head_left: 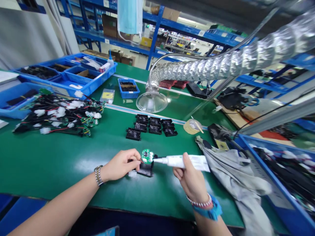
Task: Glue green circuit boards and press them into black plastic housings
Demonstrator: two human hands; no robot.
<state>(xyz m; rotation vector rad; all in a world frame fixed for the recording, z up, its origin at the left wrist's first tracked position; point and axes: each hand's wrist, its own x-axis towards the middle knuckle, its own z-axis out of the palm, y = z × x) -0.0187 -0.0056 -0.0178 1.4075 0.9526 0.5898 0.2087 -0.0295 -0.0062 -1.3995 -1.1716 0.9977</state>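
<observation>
Facing a white tube (176, 160), a green circuit board (147, 156) marks clock centre just over a black case (145, 169), apparently unfinished; seven similar cases (155, 129) at twelve o'clock show no green board, wired boards (59, 114) pile at ten. The left hand (120, 166) pinches the board's edge, fingers nearly together; the right hand (192, 178) grips the tube toward four.

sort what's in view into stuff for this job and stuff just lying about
Likely part of the job:
green board, in the left hand
white tube, in the right hand, pointed at the board
black case under the board
black cases in rows behind
pile of wired parts

Probably just lying about:
gray cloth
face mask, hanging up top
</observation>
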